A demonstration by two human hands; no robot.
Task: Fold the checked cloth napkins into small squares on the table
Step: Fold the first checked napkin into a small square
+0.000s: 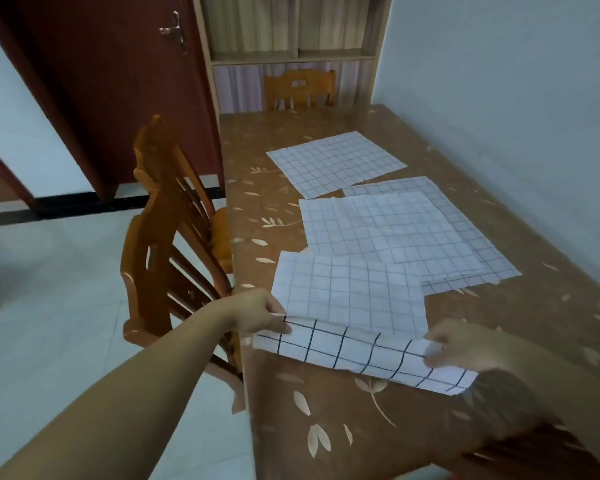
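Head view: left hand [257, 315] and right hand [465, 344] each pinch the nearest napkin's [350, 299] turned-up edge.

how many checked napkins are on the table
4 or more: far napkin lying alone, an overlapping middle stack of 2 or more, and the near napkin pinched by left hand and right hand.
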